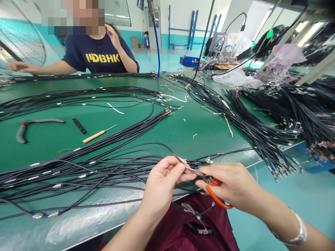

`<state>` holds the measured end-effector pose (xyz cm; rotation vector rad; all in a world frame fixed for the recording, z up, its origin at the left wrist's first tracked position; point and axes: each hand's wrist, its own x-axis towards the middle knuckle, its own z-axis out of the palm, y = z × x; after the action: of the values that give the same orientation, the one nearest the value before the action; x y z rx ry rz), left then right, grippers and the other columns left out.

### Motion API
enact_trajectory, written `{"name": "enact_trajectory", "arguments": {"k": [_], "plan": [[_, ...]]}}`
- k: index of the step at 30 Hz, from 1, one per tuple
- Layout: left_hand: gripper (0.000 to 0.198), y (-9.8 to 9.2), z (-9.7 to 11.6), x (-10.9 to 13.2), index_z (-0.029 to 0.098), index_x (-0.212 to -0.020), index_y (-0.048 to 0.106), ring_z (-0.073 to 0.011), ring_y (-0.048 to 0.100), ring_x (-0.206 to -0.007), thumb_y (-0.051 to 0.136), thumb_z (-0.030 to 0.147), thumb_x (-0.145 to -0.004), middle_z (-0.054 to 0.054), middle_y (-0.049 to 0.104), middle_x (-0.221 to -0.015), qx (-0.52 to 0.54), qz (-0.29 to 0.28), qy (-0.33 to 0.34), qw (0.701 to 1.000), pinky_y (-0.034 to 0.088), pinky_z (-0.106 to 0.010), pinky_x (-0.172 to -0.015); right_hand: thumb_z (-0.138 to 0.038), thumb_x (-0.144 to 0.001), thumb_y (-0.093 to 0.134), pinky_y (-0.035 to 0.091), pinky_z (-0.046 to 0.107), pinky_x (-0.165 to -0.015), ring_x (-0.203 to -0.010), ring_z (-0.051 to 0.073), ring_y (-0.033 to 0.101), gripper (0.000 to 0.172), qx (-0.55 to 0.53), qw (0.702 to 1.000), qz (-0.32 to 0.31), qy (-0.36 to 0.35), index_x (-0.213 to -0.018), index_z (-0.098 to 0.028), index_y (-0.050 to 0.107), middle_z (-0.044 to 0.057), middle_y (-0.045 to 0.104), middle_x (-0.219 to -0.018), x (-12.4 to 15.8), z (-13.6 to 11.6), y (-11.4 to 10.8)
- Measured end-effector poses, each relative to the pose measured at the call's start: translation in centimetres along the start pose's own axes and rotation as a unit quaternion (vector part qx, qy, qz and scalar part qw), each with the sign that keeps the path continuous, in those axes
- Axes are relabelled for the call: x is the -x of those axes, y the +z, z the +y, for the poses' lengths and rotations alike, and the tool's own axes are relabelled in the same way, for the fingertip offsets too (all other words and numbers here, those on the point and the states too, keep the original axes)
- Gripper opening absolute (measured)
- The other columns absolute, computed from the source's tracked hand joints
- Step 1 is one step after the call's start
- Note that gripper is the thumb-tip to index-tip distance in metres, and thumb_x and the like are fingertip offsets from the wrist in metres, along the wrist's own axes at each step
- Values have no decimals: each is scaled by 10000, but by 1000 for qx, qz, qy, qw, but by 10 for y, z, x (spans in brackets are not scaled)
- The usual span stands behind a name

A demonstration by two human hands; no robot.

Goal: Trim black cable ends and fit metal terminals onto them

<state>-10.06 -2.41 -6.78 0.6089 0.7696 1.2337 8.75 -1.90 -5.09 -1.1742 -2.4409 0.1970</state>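
I see the green table (206,129) strewn with cables (125,130), many ends at centre bearing terminals (169,112). Lower centre, my left hand (164,177) pinches a single cable (170,150); my right hand (231,184) grips pliers (213,198) at its end, seemingly unfinished. Upper left, a shirt (86,45) reads "DBHK"; cable tags (57,185) are illegible.

Bright, diffuse light throughout — windows (315,32) glow far right, and whitish glare washes the table (86,219) near left. Wide-angle stretch warps the fan (23,31) far left — the far racks (193,29) look soft.
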Motion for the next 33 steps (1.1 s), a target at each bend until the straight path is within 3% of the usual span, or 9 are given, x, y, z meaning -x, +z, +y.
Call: {"name": "enact_trajectory", "arguments": {"k": [13, 22, 28, 33], "plan": [[131, 3, 2, -3, 124, -736, 626, -131, 684, -646, 743, 178, -716, -10, 670, -730, 17, 1, -25, 1000, 589, -237, -679, -395, -907, 515, 319, 229, -507, -480, 97, 480, 278, -15, 1000, -10, -1, -795, -188, 662, -26, 579, -562, -1, 3, 4], [144, -1, -3, -4, 126, -742, 627, -138, 685, -639, 747, 199, -712, -12, 664, -730, 17, -24, -35, 999, 581, -247, -678, -396, -917, 484, 290, 225, -474, -470, 94, 415, 345, -50, 997, -57, 7, -672, -181, 598, -25, 526, -530, 1, 7, 3], [136, 1, 2, -6, 126, -749, 614, -147, 688, -623, 727, 199, -730, -26, 673, -712, 15, -49, -46, 998, 554, -231, -662, -353, -880, 541, 321, 194, -482, -486, 93, 410, 219, -145, 985, -74, 62, -763, -190, 627, -37, 524, -544, -1, 1, 3], [123, 0, 2, -5, 128, -762, 620, -150, 685, -612, 714, 205, -745, -23, 667, -688, 7, -49, -40, 998, 541, -233, -649, -341, -883, 534, 329, 201, -501, -496, 98, 420, 236, -118, 989, -68, 53, -709, -195, 601, -29, 547, -560, -1, 0, 3]]}}
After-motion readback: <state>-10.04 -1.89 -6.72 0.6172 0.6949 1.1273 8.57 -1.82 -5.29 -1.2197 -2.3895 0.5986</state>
